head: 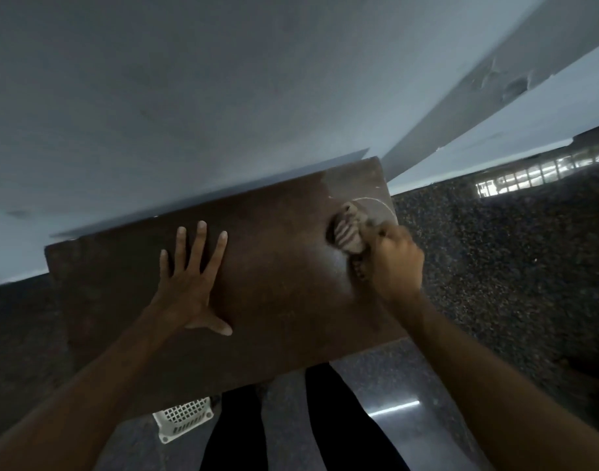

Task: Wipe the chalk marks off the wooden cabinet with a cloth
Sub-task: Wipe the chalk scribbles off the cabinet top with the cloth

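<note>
The dark brown top of the wooden cabinet (274, 283) fills the middle of the view, against a pale wall. My left hand (189, 280) lies flat on it with fingers spread, left of centre. Near the cabinet's far right corner my right hand (398, 263) is closed around a bunched striped brown cloth (349, 232) that presses on the wood. A curved white chalk mark (381, 203) arcs just beyond the cloth. Faint chalk smears show around it.
A dark speckled stone floor (495, 266) surrounds the cabinet on the right and below. A white lattice plastic basket (182, 418) sits on the floor under the cabinet's near edge. My dark-trousered legs (342, 419) stand at the cabinet's front.
</note>
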Available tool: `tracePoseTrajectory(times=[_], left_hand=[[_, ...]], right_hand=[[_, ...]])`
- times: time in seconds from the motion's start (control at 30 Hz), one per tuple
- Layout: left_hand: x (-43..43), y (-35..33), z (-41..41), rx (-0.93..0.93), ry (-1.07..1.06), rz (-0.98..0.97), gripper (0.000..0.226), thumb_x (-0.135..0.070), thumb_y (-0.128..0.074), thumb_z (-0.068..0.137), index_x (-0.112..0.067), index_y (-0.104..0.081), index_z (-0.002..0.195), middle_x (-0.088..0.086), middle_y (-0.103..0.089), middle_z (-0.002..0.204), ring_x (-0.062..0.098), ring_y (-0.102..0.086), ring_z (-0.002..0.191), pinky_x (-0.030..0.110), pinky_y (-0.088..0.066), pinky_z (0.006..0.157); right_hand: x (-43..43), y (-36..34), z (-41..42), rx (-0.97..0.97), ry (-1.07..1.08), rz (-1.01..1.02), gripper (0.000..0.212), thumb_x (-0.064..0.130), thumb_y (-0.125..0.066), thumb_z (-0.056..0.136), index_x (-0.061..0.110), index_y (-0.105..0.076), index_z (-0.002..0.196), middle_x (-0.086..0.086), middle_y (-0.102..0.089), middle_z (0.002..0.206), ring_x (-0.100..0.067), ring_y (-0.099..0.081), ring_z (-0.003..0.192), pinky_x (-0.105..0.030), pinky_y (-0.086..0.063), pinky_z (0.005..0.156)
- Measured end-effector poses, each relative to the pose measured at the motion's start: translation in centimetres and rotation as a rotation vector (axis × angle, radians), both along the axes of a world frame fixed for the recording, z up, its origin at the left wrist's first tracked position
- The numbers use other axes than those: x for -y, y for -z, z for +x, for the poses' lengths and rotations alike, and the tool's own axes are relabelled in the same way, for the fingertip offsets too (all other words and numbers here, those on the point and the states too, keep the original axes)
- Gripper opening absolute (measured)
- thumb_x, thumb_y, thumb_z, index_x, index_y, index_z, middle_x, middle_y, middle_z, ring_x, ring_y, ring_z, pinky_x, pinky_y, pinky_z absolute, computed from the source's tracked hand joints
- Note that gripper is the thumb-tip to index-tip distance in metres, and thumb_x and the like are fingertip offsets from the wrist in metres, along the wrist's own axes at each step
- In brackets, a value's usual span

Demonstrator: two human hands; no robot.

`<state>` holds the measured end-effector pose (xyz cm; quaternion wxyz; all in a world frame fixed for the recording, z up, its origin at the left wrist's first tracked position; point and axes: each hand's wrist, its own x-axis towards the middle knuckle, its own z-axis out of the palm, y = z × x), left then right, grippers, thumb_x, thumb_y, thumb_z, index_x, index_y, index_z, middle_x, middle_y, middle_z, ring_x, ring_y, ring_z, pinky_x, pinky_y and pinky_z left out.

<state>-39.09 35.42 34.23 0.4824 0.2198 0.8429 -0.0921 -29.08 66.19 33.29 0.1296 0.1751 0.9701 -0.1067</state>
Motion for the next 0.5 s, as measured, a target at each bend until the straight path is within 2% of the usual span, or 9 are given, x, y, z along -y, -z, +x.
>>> tracePoseTrajectory(times=[0.1,0.23,0.3,0.37,0.43,0.5], left_hand=[[-0.4,0.7,0.4,-0.016,-0.026,-0.028,0.175,-0.084,-0.078,0.029,-0.028,0.044,0.140,0.008,0.058,0.141,0.041,0.049,0.132,0.071,0.009,0.112],[-0.5,0.8,0.3,-0.017,-0.037,-0.043,0.177,-0.084,-0.078,0.026,-0.027,0.046,0.139,0.010,0.059,0.140,0.043,0.048,0.133,0.072,0.007,0.111],[-0.5,0.8,0.3,-0.013,-0.034,-0.055,0.178,-0.084,-0.078,0.025,-0.026,0.046,0.139,0.010,0.059,0.141,0.043,0.048,0.133,0.071,0.007,0.112],[-0.7,0.7,0.3,-0.016,-0.045,-0.065,0.178,-0.083,-0.079,0.026,-0.026,0.047,0.138,0.010,0.059,0.140,0.043,0.048,0.133,0.071,0.006,0.112],[-0.7,0.6,0.4,-0.018,-0.052,-0.053,0.177,-0.081,-0.080,0.027,-0.026,0.046,0.139,0.009,0.059,0.141,0.042,0.049,0.132,0.070,0.007,0.113],[-0.5,0.8,0.4,-0.016,-0.050,-0.041,0.177,-0.081,-0.080,0.027,-0.027,0.044,0.140,0.008,0.059,0.141,0.040,0.050,0.132,0.070,0.007,0.113]], right_hand=[[-0.9,0.0,-4.8,-0.037,0.164,0.054,0.026,0.006,-0.062,0.089,0.002,-0.063,0.114,-0.017,-0.061,0.110,-0.035,-0.056,0.100,-0.043,-0.050,0.074],[1.0,0.2,-9.6,-0.127,0.192,0.016,0.029,0.005,-0.055,0.089,0.009,-0.065,0.116,-0.015,-0.059,0.117,-0.036,-0.058,0.104,-0.043,-0.051,0.080],[3.7,0.5,-10.0,-0.115,0.114,-0.013,0.033,0.005,-0.052,0.091,0.011,-0.062,0.122,-0.015,-0.059,0.116,-0.034,-0.058,0.104,-0.041,-0.051,0.077],[7.1,0.6,-8.7,-0.113,-0.034,-0.061,0.036,0.007,-0.058,0.089,0.012,-0.061,0.125,-0.013,-0.059,0.113,-0.031,-0.057,0.101,-0.038,-0.050,0.073],[9.8,0.5,-6.0,-0.100,-0.197,-0.135,0.042,0.011,-0.067,0.082,0.014,-0.063,0.124,-0.011,-0.059,0.107,-0.027,-0.057,0.095,-0.034,-0.050,0.068],[10.7,0.5,-2.9,-0.078,-0.272,-0.217,0.052,0.015,-0.076,0.071,0.016,-0.065,0.122,-0.008,-0.060,0.100,-0.025,-0.058,0.087,-0.032,-0.051,0.063]])
